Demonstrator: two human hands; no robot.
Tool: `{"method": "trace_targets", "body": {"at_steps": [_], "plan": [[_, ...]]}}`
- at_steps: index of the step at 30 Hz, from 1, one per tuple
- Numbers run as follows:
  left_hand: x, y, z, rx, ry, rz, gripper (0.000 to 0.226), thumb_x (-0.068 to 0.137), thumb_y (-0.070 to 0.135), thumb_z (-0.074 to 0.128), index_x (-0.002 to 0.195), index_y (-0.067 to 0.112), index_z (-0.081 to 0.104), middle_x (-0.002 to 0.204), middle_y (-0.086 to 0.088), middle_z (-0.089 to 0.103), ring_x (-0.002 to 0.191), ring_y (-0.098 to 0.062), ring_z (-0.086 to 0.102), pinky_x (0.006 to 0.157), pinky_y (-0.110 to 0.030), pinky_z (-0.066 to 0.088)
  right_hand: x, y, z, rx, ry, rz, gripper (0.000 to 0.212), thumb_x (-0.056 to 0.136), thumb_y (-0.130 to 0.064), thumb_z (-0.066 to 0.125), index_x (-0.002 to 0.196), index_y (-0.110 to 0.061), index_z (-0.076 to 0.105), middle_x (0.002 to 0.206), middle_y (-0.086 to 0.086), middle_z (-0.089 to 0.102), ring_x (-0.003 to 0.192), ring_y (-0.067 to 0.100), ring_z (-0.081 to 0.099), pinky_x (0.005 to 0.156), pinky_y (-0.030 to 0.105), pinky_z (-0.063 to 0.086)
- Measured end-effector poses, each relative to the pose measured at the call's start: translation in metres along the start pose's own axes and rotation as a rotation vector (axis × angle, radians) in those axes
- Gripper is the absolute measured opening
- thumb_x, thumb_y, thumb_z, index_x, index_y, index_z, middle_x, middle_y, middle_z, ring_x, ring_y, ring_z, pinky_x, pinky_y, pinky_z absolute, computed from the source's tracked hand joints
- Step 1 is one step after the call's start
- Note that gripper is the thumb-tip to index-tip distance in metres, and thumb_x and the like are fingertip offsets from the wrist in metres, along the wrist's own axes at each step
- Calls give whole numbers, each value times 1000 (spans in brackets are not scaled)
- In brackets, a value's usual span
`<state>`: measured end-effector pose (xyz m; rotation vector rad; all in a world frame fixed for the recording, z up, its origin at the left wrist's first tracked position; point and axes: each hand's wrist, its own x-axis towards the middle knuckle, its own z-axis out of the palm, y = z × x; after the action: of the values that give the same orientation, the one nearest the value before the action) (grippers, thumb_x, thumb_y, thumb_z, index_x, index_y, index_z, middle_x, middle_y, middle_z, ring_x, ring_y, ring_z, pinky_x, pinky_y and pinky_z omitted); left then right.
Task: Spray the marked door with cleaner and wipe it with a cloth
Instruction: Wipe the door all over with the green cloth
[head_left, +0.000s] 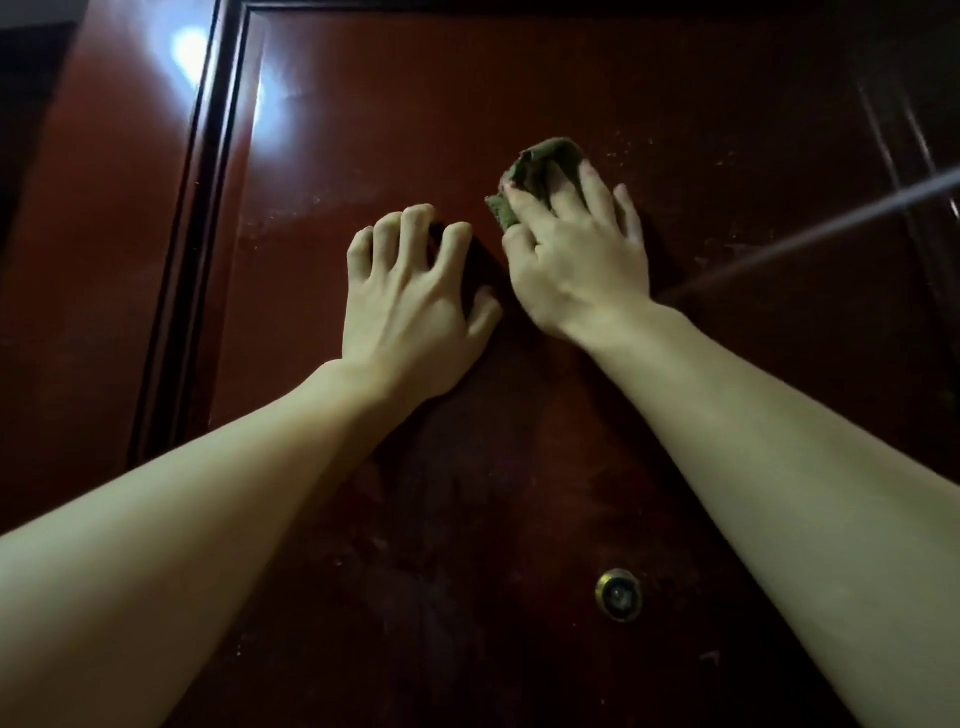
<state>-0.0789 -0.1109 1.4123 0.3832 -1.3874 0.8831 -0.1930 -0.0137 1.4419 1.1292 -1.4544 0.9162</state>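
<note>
The door (519, 104) fills the view, a glossy dark red-brown panel with a raised moulding (218, 208) running down its left side and pale specks and smears scattered over the upper right of the panel. A crumpled green cloth (540, 171) lies pressed against the panel near its middle, under the right hand (576, 254), whose fingers (597, 192) are spread nearly straight over the cloth, holding it flat to the wood. Just beside it, the left hand (410, 301) rests on the door with its fingers bent like claws, tips touching the surface and holding nothing. Both bare forearms reach up from the lower corners. Lower down, between the arms, sits a brass peephole (618, 594). A bright reflection (189, 47) shines at the upper left.
</note>
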Motion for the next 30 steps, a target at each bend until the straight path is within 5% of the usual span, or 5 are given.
{"method": "trace_targets", "body": {"at_steps": [6,15,22,30], "plan": [[6,13,4,-32,-9,-22,57,84,50,40,124,13,53,130,-16,47,123,-38,40,107,-53,27,-68,20,7,-53,92,36,69,87,-45,10,152,-33,32,161,2,26,152,26,6,121,45,1],[26,36,17,3,37,-6,49,89,50,44,121,13,53,125,-18,48,116,-38,43,99,-51,31,10,28,-8,-30,7,3,54,102,-41,20,155,-38,18,165,-2,10,152,21,-6,123,46,-3],[40,48,18,1,9,-3,54,84,52,43,122,15,51,125,-14,45,118,-36,40,101,-49,29,-47,70,-4,-37,189,23,60,93,-42,19,149,-30,38,158,2,32,151,26,11,120,49,11],[68,75,32,1,29,-26,48,91,44,42,125,11,52,124,-14,47,115,-35,43,99,-48,31,32,71,-24,19,8,-127,52,102,-40,20,154,-38,23,165,-5,11,152,17,-5,122,42,-5]]}}
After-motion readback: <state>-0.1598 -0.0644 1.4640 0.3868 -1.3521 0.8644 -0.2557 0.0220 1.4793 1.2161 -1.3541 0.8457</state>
